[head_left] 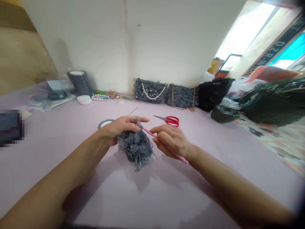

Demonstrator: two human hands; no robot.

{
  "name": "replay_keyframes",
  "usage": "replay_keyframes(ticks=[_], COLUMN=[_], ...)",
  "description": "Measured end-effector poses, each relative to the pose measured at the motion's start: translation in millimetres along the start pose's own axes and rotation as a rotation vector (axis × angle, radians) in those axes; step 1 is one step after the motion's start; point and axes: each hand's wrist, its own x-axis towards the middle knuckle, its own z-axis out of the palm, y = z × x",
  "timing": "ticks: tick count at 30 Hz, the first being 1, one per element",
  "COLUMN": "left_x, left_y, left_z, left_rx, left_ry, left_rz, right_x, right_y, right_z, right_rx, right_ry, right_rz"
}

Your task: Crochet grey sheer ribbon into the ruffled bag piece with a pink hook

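Note:
My left hand (122, 125) pinches the top edge of a grey crocheted ribbon piece (137, 149), its ruffled loops hanging below the fingers. A strand of grey ribbon runs up by the left forefinger, which is stretched out. In my right hand (170, 140) is a pink crochet hook (182, 158), gripped like a pen. The hook's tip meets the ribbon at the left fingertips; its exact place in the stitches is too small to tell. Behind my left hand lies a roll of grey ribbon (103, 123), partly covered.
Red-handled scissors (172, 120) lie beyond my right hand. Two grey ruffled bags (151, 92) lean on the wall, one with a pearl strand. Stacked ribbon rolls (79, 83), a white round box (84, 100) and beads stand back left. Black and dark green plastic bags (214, 92) sit right.

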Motion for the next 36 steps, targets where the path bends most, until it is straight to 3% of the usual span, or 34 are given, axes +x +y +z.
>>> replay_keyframes(ticks=[4,12,16,26,29,33,36], left_x=[-0.1,-3.6,-5.0,-5.9,-5.2,-4.3,-4.9], left_y=[0.9,4.0,4.1,4.9,4.7,3.6,4.0], left_z=[-6.1,-6.9,-6.7,-6.6,-6.3,-5.7,-5.4], left_rx=[-0.011,-0.014,0.031,0.151,0.129,0.053,0.062], left_ry=[-0.037,-0.135,-0.131,-0.105,-0.104,-0.138,-0.120], left_rz=[-0.035,-0.049,-0.027,0.040,0.022,-0.023,-0.029], right_x=[1.9,5.1,5.2,9.4,9.6,9.1,9.2], right_y=[-3.9,-9.5,-11.0,-7.0,-12.6,-23.1,-24.8], right_z=[-4.9,-14.0,-9.5,2.4,0.1,-6.8,-10.7], right_rx=[0.155,0.552,0.736,1.291,1.120,0.622,0.499], right_ry=[-0.042,-0.079,-0.009,0.070,0.043,-0.016,-0.038], right_rz=[0.084,0.449,0.739,1.121,1.056,0.717,0.571])
